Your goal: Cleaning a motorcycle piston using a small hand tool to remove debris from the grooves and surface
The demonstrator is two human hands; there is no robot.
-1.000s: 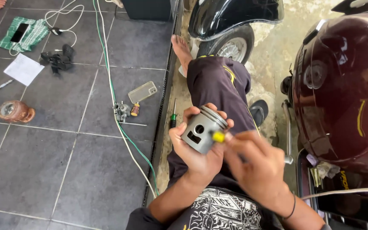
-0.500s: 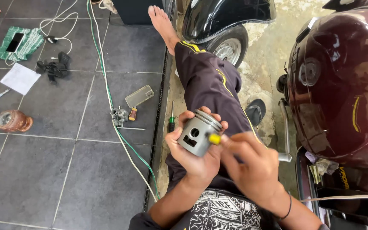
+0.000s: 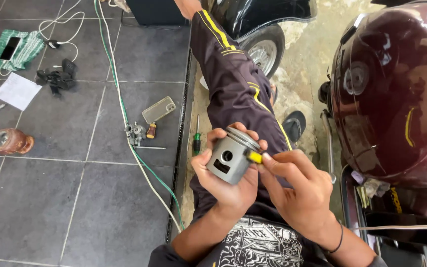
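my left hand (image 3: pixel 228 185) cups a dull grey metal piston (image 3: pixel 231 158), round and ringed, above my lap. my right hand (image 3: pixel 300 190) pinches a small yellow tool (image 3: pixel 254 157) against its side.

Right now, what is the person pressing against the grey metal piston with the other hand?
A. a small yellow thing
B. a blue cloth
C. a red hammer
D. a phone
A: the left hand cups the grey piston, and the right hand pinches a small yellow thing against its side; exactly what it is cannot be told.
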